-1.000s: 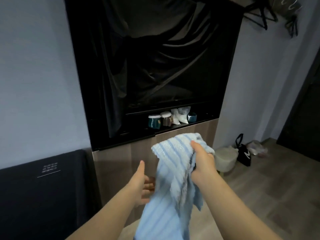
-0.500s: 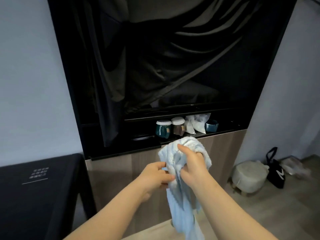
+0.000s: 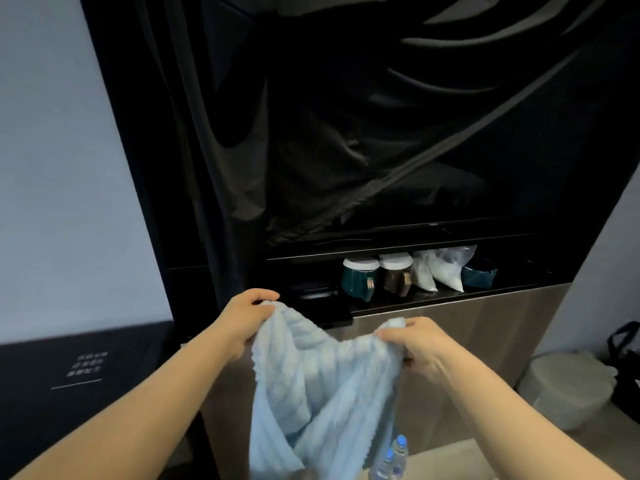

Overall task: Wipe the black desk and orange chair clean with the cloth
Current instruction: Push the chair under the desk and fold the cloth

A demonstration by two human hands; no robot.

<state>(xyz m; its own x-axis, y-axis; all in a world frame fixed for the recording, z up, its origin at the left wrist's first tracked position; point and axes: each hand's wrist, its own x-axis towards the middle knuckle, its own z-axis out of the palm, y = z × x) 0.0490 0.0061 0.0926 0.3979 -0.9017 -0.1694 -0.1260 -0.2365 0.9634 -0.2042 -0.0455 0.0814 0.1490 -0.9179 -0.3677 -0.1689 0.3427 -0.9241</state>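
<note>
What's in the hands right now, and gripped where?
The cloth. The left hand and the right hand each pinch its top edge, one near each upper corner; the rest hangs down between them.

Head view – looks forward, down, close over hands – faces dark cabinet

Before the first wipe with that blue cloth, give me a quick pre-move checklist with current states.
1. Left hand grips a top corner of the cloth: ok.
2. Right hand grips the other corner: ok.
3. Cloth spread flat for wiping: not ok, it sags and folds between the hands.
4. Orange chair in sight: not ok.
5. Black surface at left is the desk: cannot tell.
6. Water bottles under the hanging cloth, touching or apart: cannot tell.
</note>
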